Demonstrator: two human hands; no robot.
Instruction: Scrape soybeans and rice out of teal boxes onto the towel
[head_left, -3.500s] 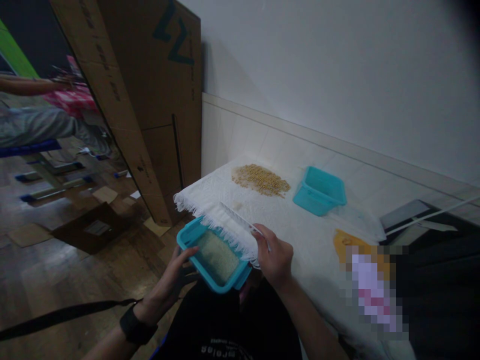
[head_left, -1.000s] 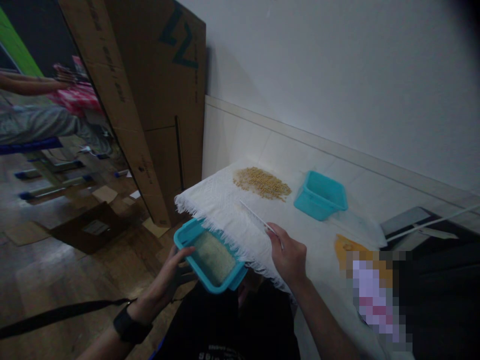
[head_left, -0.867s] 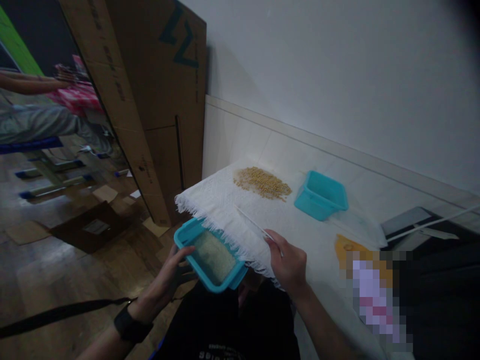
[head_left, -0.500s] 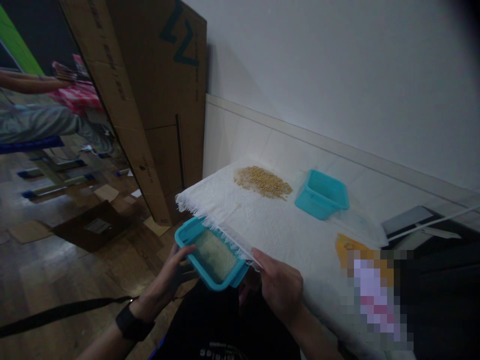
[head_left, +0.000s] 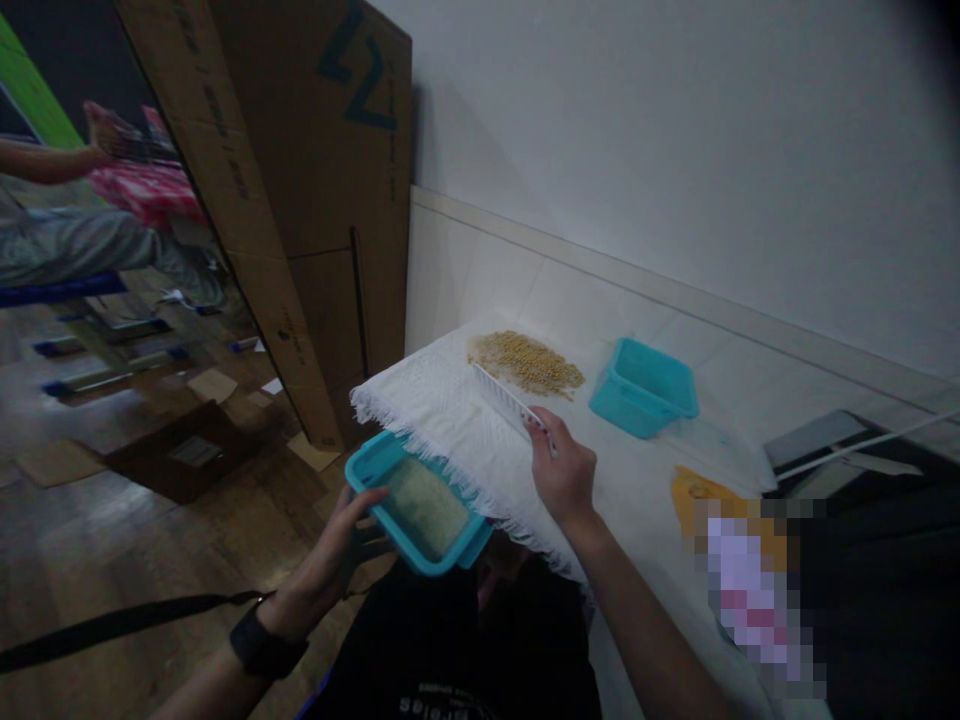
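Note:
My left hand (head_left: 339, 560) grips a teal tray (head_left: 365, 477) filled with pale rice and holds it just below the fringed near edge of a white cloth (head_left: 457, 430). A thin white ruler-like strip (head_left: 504, 397) is pinched in my right hand (head_left: 561, 475), which rests on the cloth. The strip's far end reaches toward a pile of tan grains (head_left: 525, 362) lying on the cloth. Beyond that pile an empty teal tray (head_left: 643, 386) sits on the cloth.
Tall cardboard boxes (head_left: 315, 190) lean against the wall at the table's left end. An orange item (head_left: 694, 495) and a dark tablet (head_left: 814, 438) lie to the right. On the floor are flat cardboard pieces (head_left: 187, 450). Another person's arm (head_left: 45, 160) shows far left.
My right hand with the strip drew back to the cloth's near edge above the rice tray, then moved forward again toward the tan pile. The left hand kept the tray in place.

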